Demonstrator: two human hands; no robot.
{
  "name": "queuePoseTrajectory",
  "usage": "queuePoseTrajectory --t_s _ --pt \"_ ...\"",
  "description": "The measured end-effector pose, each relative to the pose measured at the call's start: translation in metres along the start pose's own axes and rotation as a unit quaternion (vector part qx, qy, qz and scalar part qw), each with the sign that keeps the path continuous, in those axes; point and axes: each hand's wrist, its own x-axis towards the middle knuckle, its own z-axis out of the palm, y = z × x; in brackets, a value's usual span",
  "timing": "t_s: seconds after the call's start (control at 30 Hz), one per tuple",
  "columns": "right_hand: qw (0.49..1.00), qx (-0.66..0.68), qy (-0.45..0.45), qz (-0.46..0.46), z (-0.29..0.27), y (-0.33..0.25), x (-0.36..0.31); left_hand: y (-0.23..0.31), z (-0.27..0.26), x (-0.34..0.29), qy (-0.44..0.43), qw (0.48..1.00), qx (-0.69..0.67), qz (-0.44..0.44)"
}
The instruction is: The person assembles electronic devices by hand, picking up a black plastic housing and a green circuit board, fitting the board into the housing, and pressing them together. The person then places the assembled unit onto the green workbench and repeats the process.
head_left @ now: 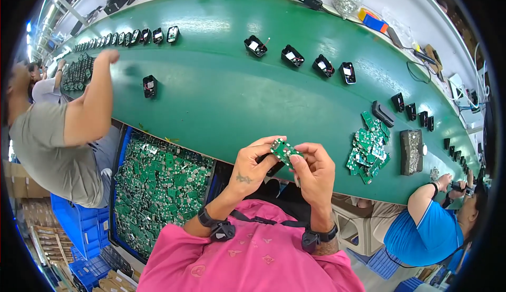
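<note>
A small green circuit board [284, 151] is held up in front of my chest, over the table's near edge. My left hand [250, 166] grips its left side, fingers and thumb closed. On its other side my right hand [316, 166] pinches the edge between thumb and fingers. Something dark shows below the board between my hands; I cannot make out what it is. To the right of my right hand lies a loose pile of green circuit boards [369, 150] on the green table [221, 97].
Black housings [292, 55] stand in spaced rows along the table; one housing [149, 86] sits alone at left. A crate of boards [158, 186] is at my left. A dark block [411, 152] lies beyond the pile. Co-workers sit on both sides, one person [58, 134] reaching over the table.
</note>
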Motion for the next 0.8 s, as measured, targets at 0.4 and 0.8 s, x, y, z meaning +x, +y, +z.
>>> queuePoseTrajectory --t_s 0.4,0.8 --pt "0.994 -0.1 0.03 -0.013 -0.001 0.003 -0.007 0.014 0.007 -0.013 -0.058 0.986 -0.159 0.004" --pt "0.942 -0.279 0.023 -0.184 0.004 -0.012 0.0 0.005 0.01 -0.006 -0.04 0.994 -0.082 -0.059"
